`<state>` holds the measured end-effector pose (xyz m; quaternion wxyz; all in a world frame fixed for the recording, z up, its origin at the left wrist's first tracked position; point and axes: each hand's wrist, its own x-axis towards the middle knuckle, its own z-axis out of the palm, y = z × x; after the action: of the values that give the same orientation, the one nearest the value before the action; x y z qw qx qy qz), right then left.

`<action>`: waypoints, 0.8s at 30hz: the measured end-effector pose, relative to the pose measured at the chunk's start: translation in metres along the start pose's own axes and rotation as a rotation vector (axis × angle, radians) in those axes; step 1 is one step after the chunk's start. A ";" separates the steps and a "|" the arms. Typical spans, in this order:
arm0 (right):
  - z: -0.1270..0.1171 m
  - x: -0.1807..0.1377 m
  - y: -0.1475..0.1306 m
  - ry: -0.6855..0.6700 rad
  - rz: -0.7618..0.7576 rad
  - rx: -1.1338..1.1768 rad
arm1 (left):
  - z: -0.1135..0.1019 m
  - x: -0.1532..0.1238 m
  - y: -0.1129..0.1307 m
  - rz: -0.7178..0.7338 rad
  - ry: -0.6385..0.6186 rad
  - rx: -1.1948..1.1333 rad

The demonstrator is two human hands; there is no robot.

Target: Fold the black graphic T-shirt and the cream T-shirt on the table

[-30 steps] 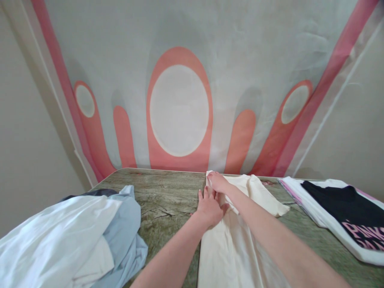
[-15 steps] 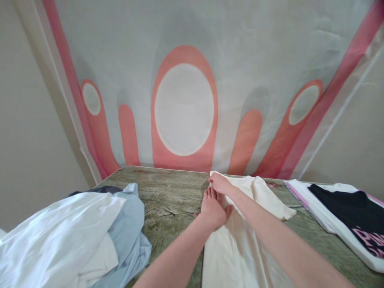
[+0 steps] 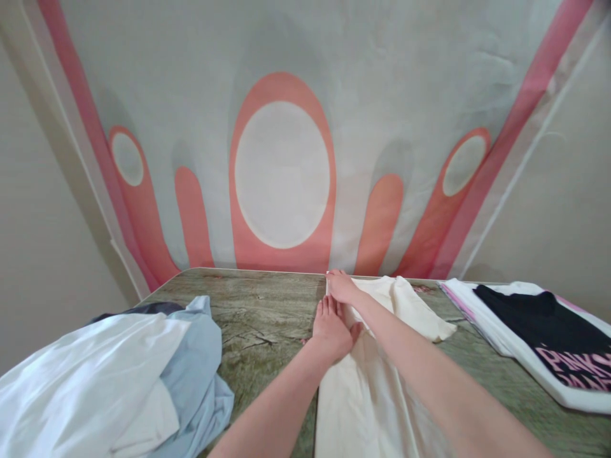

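Note:
A cream garment [image 3: 351, 404], apparently a shirt, lies lengthwise on the wood-patterned table, its left side folded over into a straight edge. A sleeve [image 3: 424, 318] spreads out to the right near the far end. My left hand [image 3: 331, 331] rests flat on the garment's left edge, fingers stretched forward and thumb out to the right. Just beyond it, my right hand [image 3: 341, 287] lies on the far left corner, with its fingers laid over the cloth. My right forearm crosses above the garment and hides part of it.
At left, a loose heap holds a white garment [image 3: 90, 381], a light blue garment [image 3: 203, 381] and a dark one behind. On the right lies a stack of folded shirts, a black panel with pink lettering [image 3: 548, 324] on top. A printed backdrop [image 3: 281, 172] rises behind the table [image 3: 262, 318].
My right hand's fingers have gone from pinching the far corner to lying flatter over it. My left hand stays on the edge. The whole view has shifted slightly, moving everything left in frame.

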<state>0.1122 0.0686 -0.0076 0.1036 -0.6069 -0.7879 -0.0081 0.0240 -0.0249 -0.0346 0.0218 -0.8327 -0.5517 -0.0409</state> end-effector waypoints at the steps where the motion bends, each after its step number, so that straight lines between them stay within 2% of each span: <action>1: 0.002 -0.003 0.001 0.011 0.020 0.001 | 0.000 0.000 0.000 0.005 -0.001 -0.002; 6: 0.007 -0.014 0.029 -0.004 0.126 0.035 | -0.002 -0.001 -0.001 0.006 0.011 -0.033; 12: -0.004 -0.031 0.077 0.001 0.168 0.064 | 0.001 0.000 -0.003 0.014 0.027 -0.062; 17: -0.006 -0.053 0.090 -0.032 0.109 0.065 | 0.004 0.002 -0.004 0.013 0.030 -0.073; 24: -0.015 -0.074 0.099 0.019 0.188 -0.083 | 0.000 0.000 -0.004 0.021 0.031 -0.069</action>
<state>0.2268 0.0218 -0.0170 0.0862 -0.6818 -0.7255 -0.0368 0.0207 -0.0230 -0.0342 0.0020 -0.8379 -0.5409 -0.0728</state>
